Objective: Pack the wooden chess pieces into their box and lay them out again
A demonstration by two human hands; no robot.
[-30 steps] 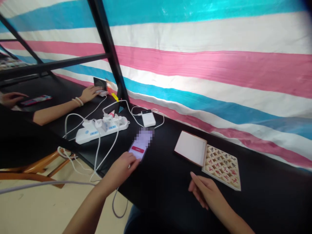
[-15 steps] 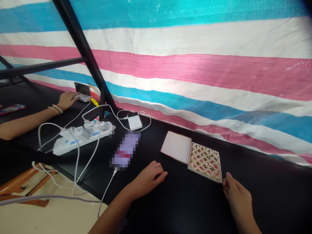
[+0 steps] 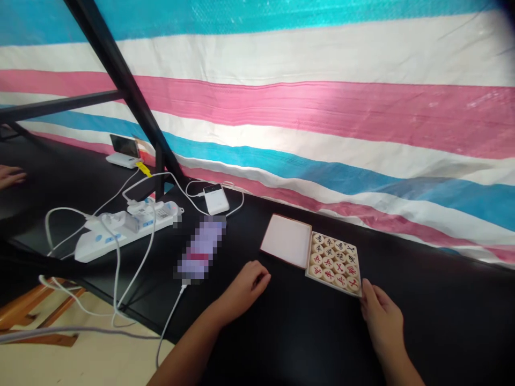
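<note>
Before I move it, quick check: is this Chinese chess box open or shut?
Open: the lid lies beside the tray, its round pieces exposed.

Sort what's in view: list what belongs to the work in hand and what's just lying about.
In use: right hand, touching the wooden tray of Chinese chess pieces; left hand; the tray's lid.
Lying about: corded phone; white power strip; white power bank.

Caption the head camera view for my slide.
Left hand rests on the black table beside a pixelated phone; right hand touches the wooden tray of Chinese chess pieces.
</note>
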